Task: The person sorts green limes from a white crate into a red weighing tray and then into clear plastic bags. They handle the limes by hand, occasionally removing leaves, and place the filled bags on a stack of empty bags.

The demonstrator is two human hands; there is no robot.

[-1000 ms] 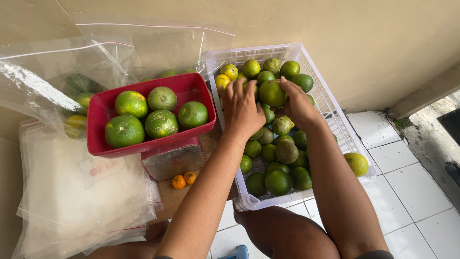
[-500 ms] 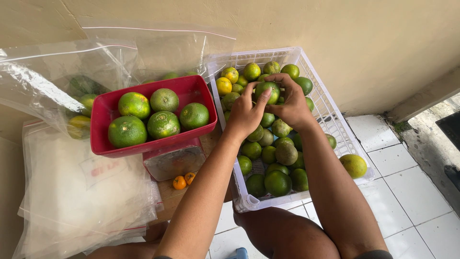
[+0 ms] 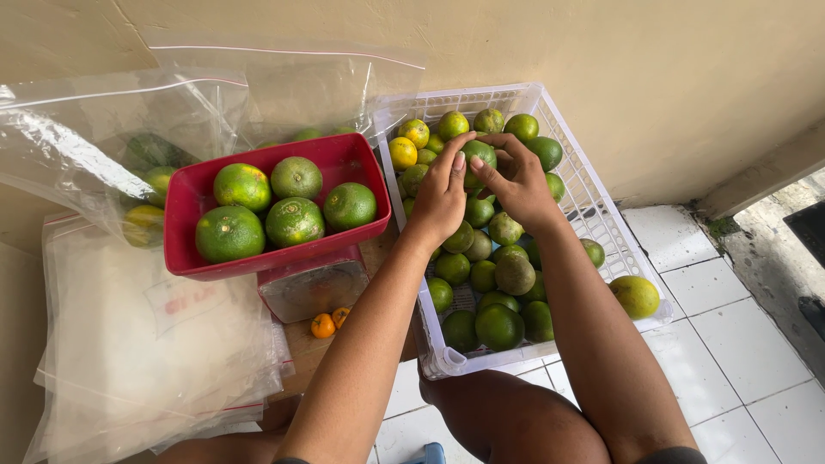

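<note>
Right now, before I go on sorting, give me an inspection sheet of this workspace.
Surface: white tiled floor; a wooden board under the scale.
Job's things: white slotted basket full of green citrus; both hands together hold one green fruit above the pile.
Clutter: red tray with five large green citrus on a small scale; two tiny orange fruits; clear zip bags, some with fruit inside; one yellowish fruit on the floor outside the basket.
Grippers: left hand and right hand, fingers closed around that fruit.
Cables: nothing seen.
Surroundings: cream wall; the person's knee below.
</note>
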